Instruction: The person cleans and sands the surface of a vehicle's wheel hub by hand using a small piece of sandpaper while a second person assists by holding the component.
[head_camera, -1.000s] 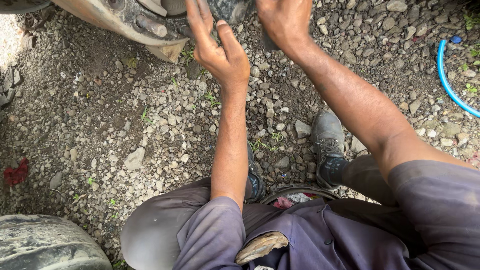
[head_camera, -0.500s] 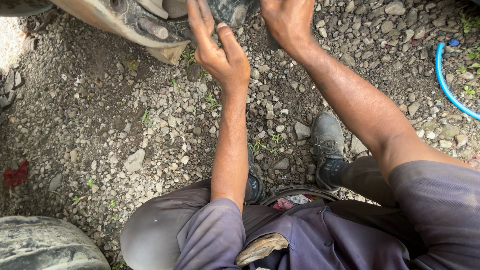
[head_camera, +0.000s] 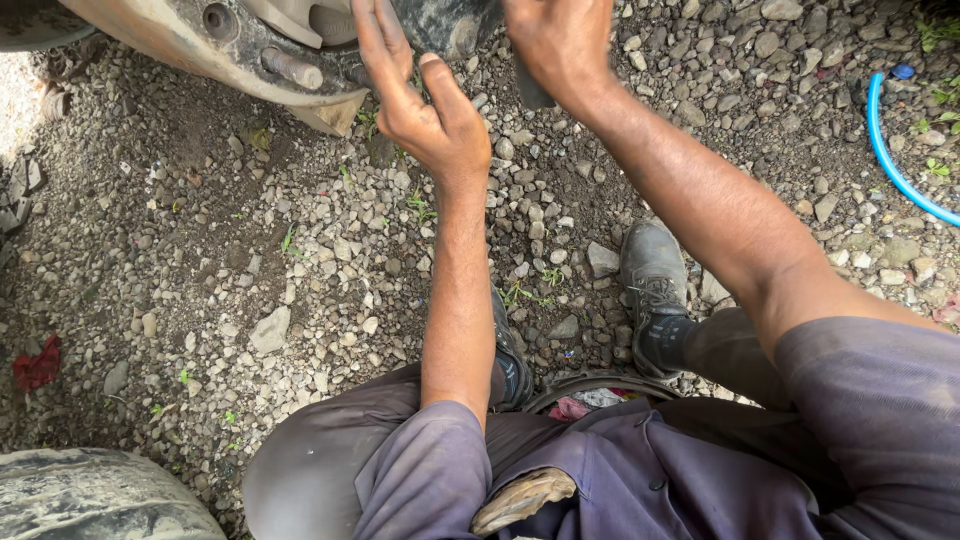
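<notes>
A rusty, greasy metal wheel hub (head_camera: 250, 50) with a protruding stud fills the top left edge of the head view. A dark metal part (head_camera: 445, 25) sits against it at the top centre. My left hand (head_camera: 420, 100) reaches up with fingers extended, its fingertips touching the hub beside the dark part. My right hand (head_camera: 560, 40) is curled over the right side of the dark part, gripping it; its fingers are partly cut off by the frame's top edge. I am squatting on gravel, knees and dark shoes (head_camera: 655, 290) below the arms.
Loose gravel and dirt (head_camera: 250, 260) cover the ground. A worn tyre (head_camera: 90, 500) lies at the bottom left. A blue hose (head_camera: 890, 150) curves along the right edge. A red rag scrap (head_camera: 38, 365) lies at the left. A round dish (head_camera: 600, 395) rests between my feet.
Both hands stay at the hub; the view has shifted slightly, and my left fingers have stretched a little higher against the metal.
</notes>
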